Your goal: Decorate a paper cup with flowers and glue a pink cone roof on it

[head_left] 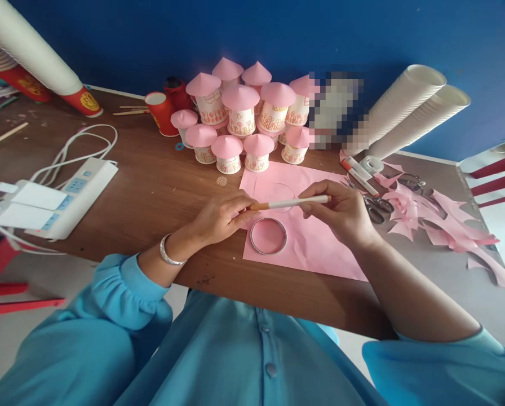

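A slim marker pen (284, 202) with a white barrel and orange ends is held level between both hands, above a pink paper sheet (320, 248). Fingers of my left hand (225, 217) pinch its orange left end. My right hand (339, 211) grips the other end between thumb and fingers. On the sheet, just below the pen, lies a round metal ring (251, 237). A drawn circle outline shows on the paper behind the pen, partly covered by it. A silver bangle (164, 251) sits on my left wrist.
Several paper-cup houses (240, 98) with pink cone roofs stand behind the sheet. On the right are scissors (376, 210), a glue stick (359, 175), pink scraps (408, 208) and stacked cups (404, 107). A power strip (94, 183) with cables lies left, near a red cup (162, 115).
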Action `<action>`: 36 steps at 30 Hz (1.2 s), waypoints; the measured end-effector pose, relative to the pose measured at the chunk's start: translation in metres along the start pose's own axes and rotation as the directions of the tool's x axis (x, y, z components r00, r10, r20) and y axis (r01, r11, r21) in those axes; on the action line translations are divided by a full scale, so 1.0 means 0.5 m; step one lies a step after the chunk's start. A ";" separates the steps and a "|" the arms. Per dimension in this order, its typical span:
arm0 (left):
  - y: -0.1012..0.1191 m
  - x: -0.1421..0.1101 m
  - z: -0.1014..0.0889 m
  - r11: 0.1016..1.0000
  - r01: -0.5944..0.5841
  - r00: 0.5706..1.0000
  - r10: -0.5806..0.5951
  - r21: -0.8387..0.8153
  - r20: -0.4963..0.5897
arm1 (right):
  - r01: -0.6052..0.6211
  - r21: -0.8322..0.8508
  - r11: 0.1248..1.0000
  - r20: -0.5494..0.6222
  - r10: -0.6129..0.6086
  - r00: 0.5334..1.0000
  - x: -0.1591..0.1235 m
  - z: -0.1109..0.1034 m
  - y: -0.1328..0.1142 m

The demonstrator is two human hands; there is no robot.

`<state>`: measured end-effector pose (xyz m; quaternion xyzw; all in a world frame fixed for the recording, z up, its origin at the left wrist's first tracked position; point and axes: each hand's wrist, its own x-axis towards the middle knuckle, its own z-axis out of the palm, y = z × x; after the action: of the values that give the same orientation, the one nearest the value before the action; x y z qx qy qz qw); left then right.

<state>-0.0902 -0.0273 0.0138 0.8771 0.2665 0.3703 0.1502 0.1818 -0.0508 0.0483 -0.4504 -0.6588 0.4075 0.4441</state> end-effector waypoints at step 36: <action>-0.049 -0.001 0.025 0.898 0.152 0.987 -0.161 0.413 -0.013 | -0.020 0.443 0.896 -0.289 0.164 0.943 0.035 -0.078 0.141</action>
<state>-0.0903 -0.0084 -0.0062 0.8686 0.4067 0.2831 -0.0060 0.2315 -0.0100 -0.0033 -0.4309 -0.4484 0.4863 0.6138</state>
